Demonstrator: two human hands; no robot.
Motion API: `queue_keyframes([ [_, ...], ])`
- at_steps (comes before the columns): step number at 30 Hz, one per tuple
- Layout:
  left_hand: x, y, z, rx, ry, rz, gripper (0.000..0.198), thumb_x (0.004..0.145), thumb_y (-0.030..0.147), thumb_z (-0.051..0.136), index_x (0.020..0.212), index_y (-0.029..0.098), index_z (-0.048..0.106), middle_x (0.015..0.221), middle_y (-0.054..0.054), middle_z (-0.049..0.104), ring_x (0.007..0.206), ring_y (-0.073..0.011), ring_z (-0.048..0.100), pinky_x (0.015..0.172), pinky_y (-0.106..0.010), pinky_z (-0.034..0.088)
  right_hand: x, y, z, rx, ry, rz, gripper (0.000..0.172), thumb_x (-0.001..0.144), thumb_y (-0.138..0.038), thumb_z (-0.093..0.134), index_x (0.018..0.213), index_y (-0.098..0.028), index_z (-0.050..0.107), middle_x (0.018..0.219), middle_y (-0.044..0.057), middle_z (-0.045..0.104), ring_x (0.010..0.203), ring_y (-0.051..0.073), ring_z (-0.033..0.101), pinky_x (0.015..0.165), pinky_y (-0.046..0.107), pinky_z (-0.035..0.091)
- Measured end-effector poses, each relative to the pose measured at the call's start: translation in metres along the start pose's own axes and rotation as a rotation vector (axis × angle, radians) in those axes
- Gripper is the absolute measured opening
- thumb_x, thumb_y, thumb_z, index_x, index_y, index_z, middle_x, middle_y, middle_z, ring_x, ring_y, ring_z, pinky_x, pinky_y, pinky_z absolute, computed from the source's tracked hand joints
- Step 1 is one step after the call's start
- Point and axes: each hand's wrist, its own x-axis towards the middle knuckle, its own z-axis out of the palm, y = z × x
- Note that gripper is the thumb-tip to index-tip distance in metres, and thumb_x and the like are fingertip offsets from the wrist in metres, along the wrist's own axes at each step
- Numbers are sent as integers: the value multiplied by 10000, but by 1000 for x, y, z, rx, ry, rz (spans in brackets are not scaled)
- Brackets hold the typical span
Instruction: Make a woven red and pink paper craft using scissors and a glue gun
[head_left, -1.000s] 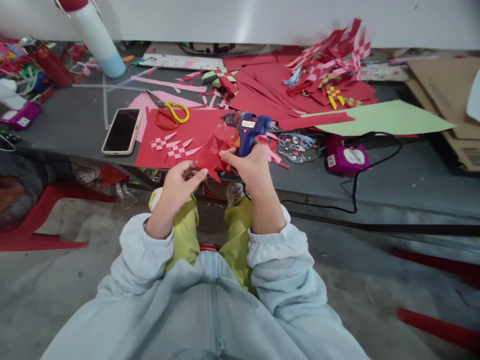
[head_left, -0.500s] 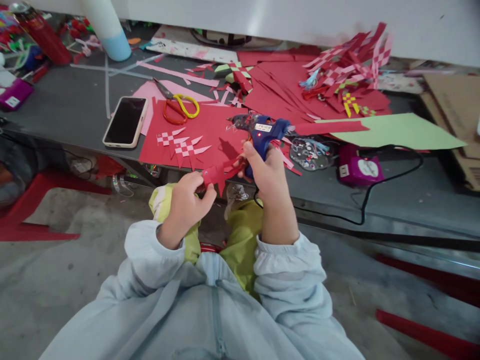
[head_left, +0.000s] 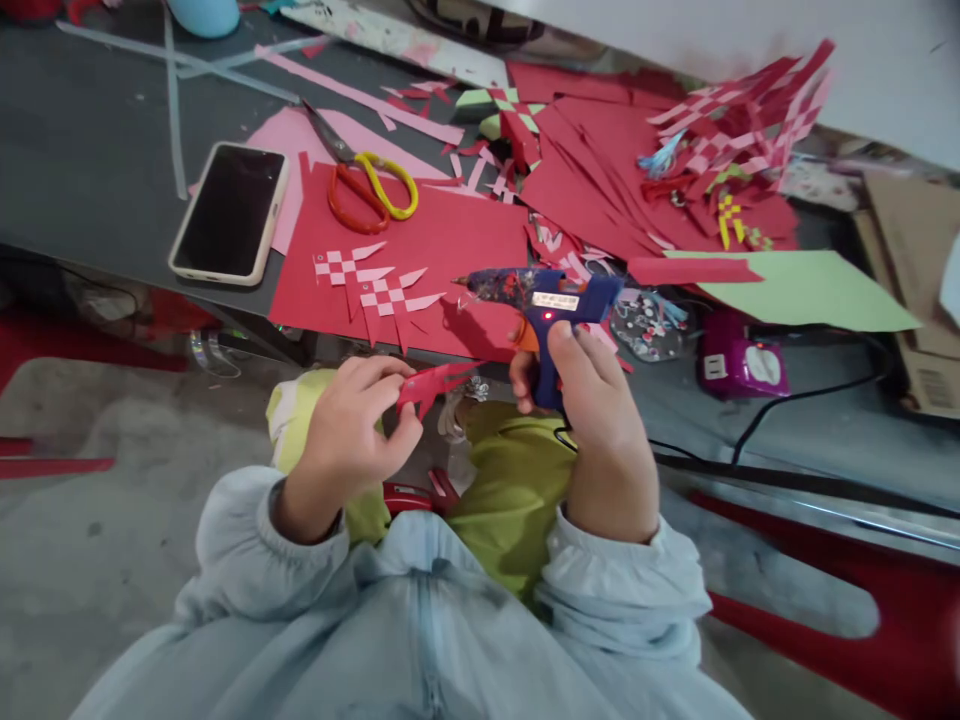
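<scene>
My left hand (head_left: pixel 360 420) pinches a small red paper piece (head_left: pixel 431 386) with pointed strips, just off the table's front edge. My right hand (head_left: pixel 589 390) is wrapped round the handle of a blue glue gun (head_left: pixel 559 303), whose nozzle points left above a red paper sheet (head_left: pixel 450 235). A small red light shows on the gun. Two pink-and-red checkered paper fish (head_left: pixel 337 267) lie on that sheet, left of the nozzle. Scissors (head_left: pixel 375 190) with one red and one yellow handle rest at the sheet's back edge.
A phone (head_left: pixel 231 212) lies left on the dark table (head_left: pixel 90 170). Behind are paper scraps and a heap of checkered strips (head_left: pixel 739 120). To the right are green paper (head_left: pixel 817 285), a purple box (head_left: pixel 744 362), a black cable (head_left: pixel 810 395) and cardboard (head_left: pixel 919 260).
My hands have moved apart, and the red piece is now clear of my right hand's fingers. The glue gun has turned more level. The camera view has shifted and tilted.
</scene>
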Motion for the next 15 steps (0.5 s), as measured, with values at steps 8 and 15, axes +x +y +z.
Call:
queue_keyframes([
  [8,-1,-8,-21,-22,-188,7,103,755,118,567,672,175,589,1373,-97,584,986,-249,556,864,-433,493,-10,-7,-2,-44,-109,69,449,873,-644,511,742,-218,563,544,-7,575,426,108,522,421,246,425],
  [15,3,-6,-18,88,-314,-13,110,771,186,579,662,189,564,1451,-48,532,996,-266,522,870,-468,503,-8,-10,1,-98,-233,103,466,862,-669,500,776,-218,582,562,10,590,448,132,546,408,260,416],
])
